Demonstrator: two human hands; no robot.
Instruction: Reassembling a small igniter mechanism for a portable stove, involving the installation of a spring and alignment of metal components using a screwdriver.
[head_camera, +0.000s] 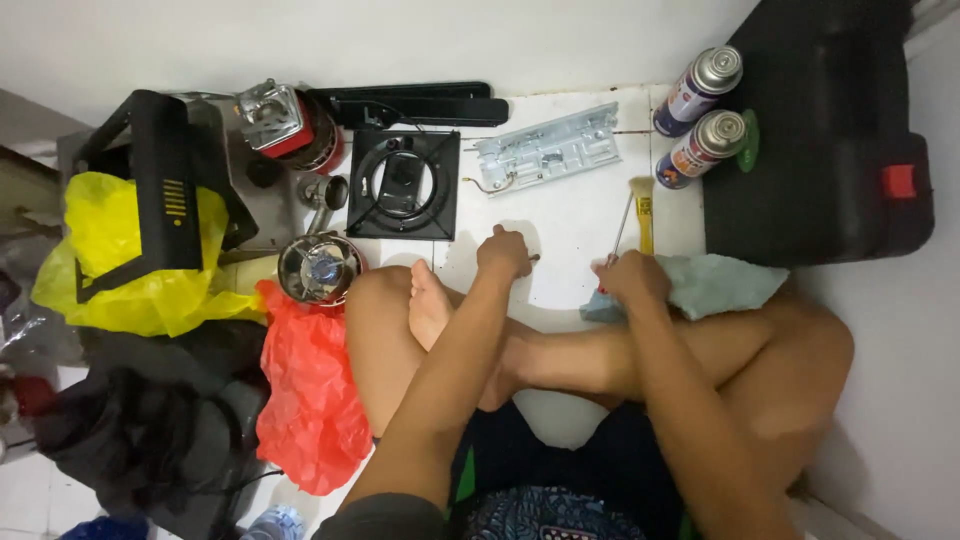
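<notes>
I sit cross-legged on a white tiled floor (570, 220). My left hand (503, 251) is closed around something small that pokes out toward the right; what it is I cannot make out. My right hand (630, 276) grips a screwdriver (619, 232) whose thin metal shaft points up and away from me. That hand rests against a pale blue cloth (715, 283) lying on my right knee and the floor. A small brush with a yellow handle (644, 215) lies just beyond the right hand.
A black square burner frame (404, 184), a grey metal bracket (547, 149), two spray cans (700, 115), a black case (815, 130), a black bar (420, 104), a round metal burner head (319, 268), red (310, 400) and yellow (130, 260) plastic bags surround me.
</notes>
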